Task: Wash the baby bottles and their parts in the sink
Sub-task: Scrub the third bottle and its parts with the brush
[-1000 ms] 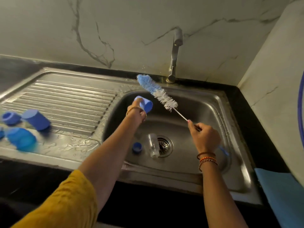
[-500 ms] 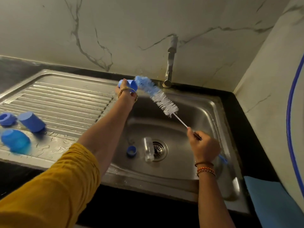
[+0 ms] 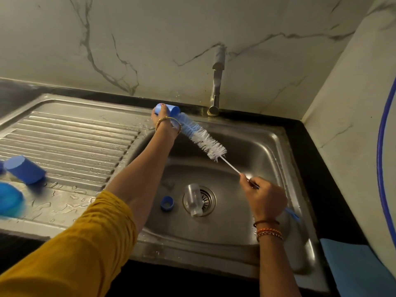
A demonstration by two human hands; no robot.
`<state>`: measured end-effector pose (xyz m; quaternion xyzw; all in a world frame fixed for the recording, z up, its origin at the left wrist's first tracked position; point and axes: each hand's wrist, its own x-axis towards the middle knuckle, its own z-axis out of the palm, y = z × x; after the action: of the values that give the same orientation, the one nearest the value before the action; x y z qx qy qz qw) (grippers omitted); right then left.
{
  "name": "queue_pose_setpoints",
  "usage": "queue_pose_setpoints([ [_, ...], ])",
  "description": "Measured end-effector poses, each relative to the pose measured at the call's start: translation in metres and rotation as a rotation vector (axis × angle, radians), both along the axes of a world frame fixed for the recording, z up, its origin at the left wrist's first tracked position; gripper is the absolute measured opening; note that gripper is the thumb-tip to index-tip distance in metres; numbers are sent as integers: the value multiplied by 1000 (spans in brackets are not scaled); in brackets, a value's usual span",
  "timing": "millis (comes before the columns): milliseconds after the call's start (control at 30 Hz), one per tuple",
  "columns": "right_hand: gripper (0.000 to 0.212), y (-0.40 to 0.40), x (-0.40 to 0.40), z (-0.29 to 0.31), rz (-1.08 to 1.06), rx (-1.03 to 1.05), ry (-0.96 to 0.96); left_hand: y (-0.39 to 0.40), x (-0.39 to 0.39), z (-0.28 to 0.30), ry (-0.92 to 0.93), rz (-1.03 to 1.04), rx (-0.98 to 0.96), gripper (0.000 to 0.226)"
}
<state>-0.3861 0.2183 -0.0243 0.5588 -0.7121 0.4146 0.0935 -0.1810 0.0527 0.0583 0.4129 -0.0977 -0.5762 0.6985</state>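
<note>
My left hand [image 3: 163,117] holds a blue bottle cap [image 3: 169,110] over the sink's back left corner. My right hand [image 3: 264,199] grips the wire handle of a blue and white bottle brush [image 3: 202,139], whose blue tip reaches into the cap's open end. In the steel sink [image 3: 267,151] a clear bottle [image 3: 193,200] lies on the drain, with a small blue ring [image 3: 167,203] just left of it. Another blue cap [image 3: 24,169] and a blurred blue part [image 3: 9,199] lie on the wet drainboard [image 3: 70,133] at left.
The tap [image 3: 216,82] stands at the back of the sink against the marble wall. A blue cloth [image 3: 355,266] lies on the dark counter at right. A blue hose [image 3: 383,168] curves along the right wall.
My left hand carried the blue cap up and back from above the basin to the sink's rear left corner. The brush followed, and its tip now meets the cap's opening.
</note>
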Motion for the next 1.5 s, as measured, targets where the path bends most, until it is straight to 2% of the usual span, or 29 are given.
queue_pose_setpoints([
  [67,36,-3,6,3,2,6,-9,3,-5,-1,-83,-108,-21,46],
  [167,34,-5,13,7,-1,6,8,3,-10,-1,-140,-134,-21,49],
  [300,41,-8,15,7,-4,70,-55,4,-10,-4,-213,-195,-60,50],
  [433,54,-13,10,5,50,313,-300,7,0,-9,-186,-279,-111,50],
  [500,53,-17,3,7,195,489,-574,9,3,-10,-162,-313,-143,48],
  [567,51,-20,-1,11,304,767,-903,12,6,-14,-142,-339,-126,44],
  [633,51,-20,-3,7,345,938,-1014,16,9,-22,-108,-352,-123,42],
  [733,42,-21,3,-1,360,816,-894,21,12,-40,-19,-258,-123,56],
  [900,11,-15,-2,-5,285,511,-474,29,12,-69,46,-104,-8,54],
  [1033,12,-8,-3,0,189,224,-129,40,12,-96,-40,-35,21,54],
  [1200,21,-4,-10,11,-56,-17,179,42,15,-98,47,-74,72,53],
  [1267,25,-1,-13,14,23,-3,158,41,14,-98,41,-84,59,52],
  [1333,37,1,-16,13,141,111,118,39,19,-99,71,-97,27,52],
  [1433,48,-2,-23,9,310,528,-100,36,31,-103,35,-192,5,44],
  [1500,46,-4,-27,6,351,693,-278,36,31,-103,47,-240,22,45],
])
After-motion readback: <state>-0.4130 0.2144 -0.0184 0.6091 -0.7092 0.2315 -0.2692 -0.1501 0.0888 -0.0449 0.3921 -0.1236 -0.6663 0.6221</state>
